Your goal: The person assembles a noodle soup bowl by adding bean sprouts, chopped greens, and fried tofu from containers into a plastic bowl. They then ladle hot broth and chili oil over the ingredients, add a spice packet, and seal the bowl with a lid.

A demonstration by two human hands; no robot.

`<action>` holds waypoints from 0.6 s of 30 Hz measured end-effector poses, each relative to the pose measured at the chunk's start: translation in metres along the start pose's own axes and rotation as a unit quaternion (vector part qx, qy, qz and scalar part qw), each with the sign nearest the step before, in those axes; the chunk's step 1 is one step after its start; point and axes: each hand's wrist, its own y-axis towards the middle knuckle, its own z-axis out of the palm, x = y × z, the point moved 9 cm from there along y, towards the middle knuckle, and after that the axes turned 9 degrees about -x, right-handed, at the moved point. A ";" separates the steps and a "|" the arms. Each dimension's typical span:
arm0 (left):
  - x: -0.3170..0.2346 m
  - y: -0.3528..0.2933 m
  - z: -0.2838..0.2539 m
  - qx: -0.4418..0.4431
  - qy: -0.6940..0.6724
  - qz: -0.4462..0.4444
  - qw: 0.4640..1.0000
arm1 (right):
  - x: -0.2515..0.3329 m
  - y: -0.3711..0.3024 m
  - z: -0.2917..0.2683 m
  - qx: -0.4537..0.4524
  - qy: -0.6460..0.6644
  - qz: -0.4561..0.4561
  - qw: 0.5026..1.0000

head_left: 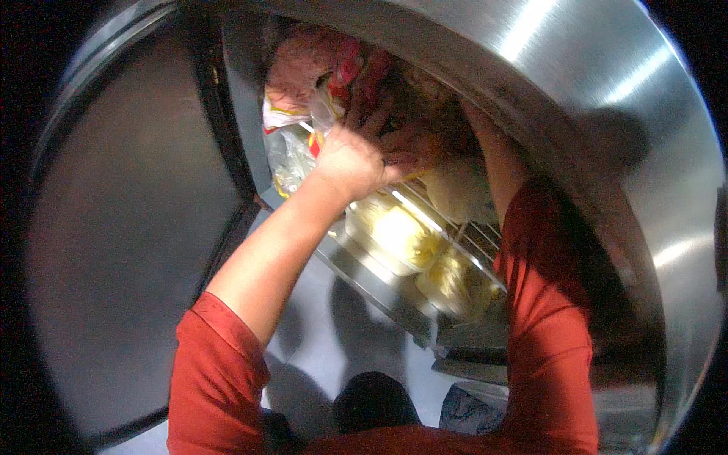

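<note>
Head view: a red plastic bag (pixel 364 72) on the wire shelf (pixel 455 227) is reached by both hands; left hand (pixel 353 163) closed on it, right hand (pixel 413 140) fingers cannot be told.

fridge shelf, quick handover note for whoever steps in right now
Left hand: reached into the open steel fridge, fingers on a clear bag on the wire shelf.
Right hand: also on the shelf, resting on pale wrapped food; grip hidden.
Below the shelf: tubs of yellow food.
Done: door open, both hands on the packages.
Left: nothing has been lifted out yet.
</note>
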 end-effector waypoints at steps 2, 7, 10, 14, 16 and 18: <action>0.009 -0.006 0.029 0.149 0.026 -0.067 0.986 | -0.017 0.007 -0.010 0.006 -0.060 0.024 0.998; 0.008 -0.011 0.015 0.041 0.001 -0.073 0.997 | -0.043 0.015 -0.010 0.025 -0.118 0.059 0.991; 0.007 -0.013 -0.003 -0.097 -0.025 -0.052 0.994 | -0.053 0.017 -0.010 0.020 -0.118 0.067 0.991; 0.009 -0.014 0.014 0.005 -0.027 -0.079 0.997 | -0.055 0.022 -0.021 -0.007 -0.093 0.067 0.993; 0.008 -0.013 0.013 0.036 -0.021 -0.083 0.996 | -0.050 0.024 -0.033 -0.031 -0.065 0.068 0.995; 0.009 -0.012 0.016 0.101 -0.021 -0.097 0.990 | -0.044 0.024 -0.051 -0.061 -0.025 0.072 0.995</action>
